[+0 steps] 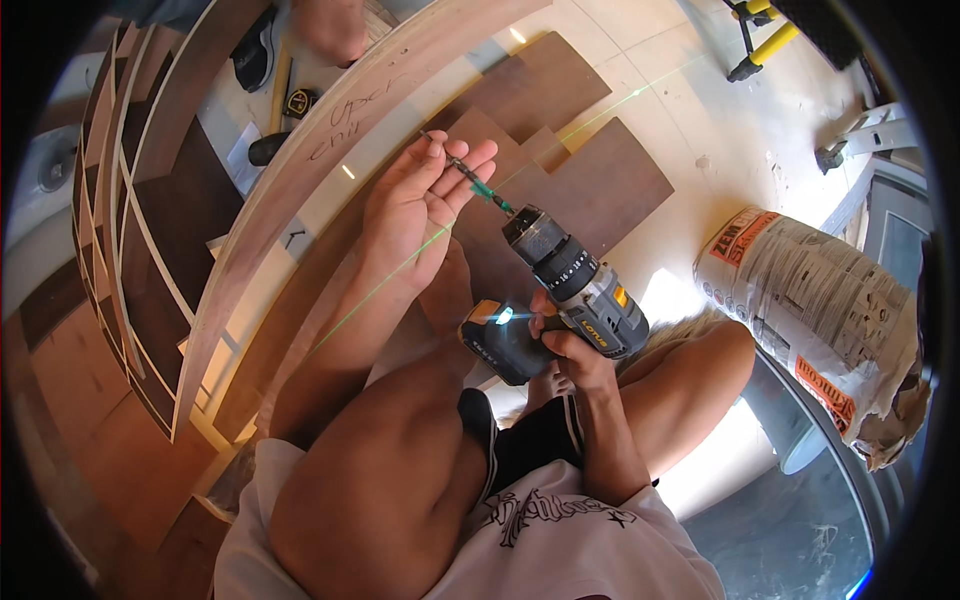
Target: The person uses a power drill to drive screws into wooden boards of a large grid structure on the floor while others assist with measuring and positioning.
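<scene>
My right hand (575,350) is closed round the grip of a grey and black cordless drill (585,290), its lamp lit near the battery. A long thin bit (484,190) with a green part runs from the chuck up toward the left. At its far end, my left hand (425,200) pinches it between thumb and index finger, palm up, with the other fingers loosely curled. Whether a separate screw sits at the tip is too small to tell. Brown wooden boards (590,190) lie on the floor beyond the drill.
A curved wooden piece (300,170) with handwriting stands at my left, beside a curved wooden frame (130,200). A tape measure (300,102) lies behind it, near another person's foot (330,30). A torn paper sack (810,300) stands at right. A green laser line (385,275) crosses the scene.
</scene>
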A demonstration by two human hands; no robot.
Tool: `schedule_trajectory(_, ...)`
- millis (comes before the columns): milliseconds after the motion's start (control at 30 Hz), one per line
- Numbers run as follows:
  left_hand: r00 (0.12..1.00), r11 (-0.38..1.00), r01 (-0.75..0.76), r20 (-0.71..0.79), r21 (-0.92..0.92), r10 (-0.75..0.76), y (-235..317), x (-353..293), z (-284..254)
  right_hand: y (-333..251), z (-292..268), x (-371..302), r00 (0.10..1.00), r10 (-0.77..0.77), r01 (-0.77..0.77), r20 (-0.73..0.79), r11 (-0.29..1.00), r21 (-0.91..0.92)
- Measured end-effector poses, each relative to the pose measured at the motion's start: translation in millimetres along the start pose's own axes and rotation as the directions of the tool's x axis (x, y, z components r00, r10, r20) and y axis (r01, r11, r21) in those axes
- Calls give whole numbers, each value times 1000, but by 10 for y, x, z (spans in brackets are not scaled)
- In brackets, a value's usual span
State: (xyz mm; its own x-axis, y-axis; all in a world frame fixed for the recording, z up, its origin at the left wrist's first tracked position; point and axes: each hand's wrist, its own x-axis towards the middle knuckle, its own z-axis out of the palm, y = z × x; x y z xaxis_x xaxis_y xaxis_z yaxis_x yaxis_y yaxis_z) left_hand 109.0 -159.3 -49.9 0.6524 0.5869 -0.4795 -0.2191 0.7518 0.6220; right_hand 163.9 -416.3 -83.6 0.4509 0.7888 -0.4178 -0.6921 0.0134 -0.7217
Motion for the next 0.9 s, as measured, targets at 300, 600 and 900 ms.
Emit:
schedule_trajectory(300,997,997,-61,-35,51,63,-109,-123,22,-97,66,-79,974,-30,8,-227,995,-96)
schedule_trajectory(600,993,981,-39,-102,189,59,17,-124,62,-154,64,-71,977,-1,-29,-213,990,-137)
schedule_trajectory(900,997,993,-35,-57,111,42,146,-30,-8,-269,288,77,952,-214,149,-220,949,-277)
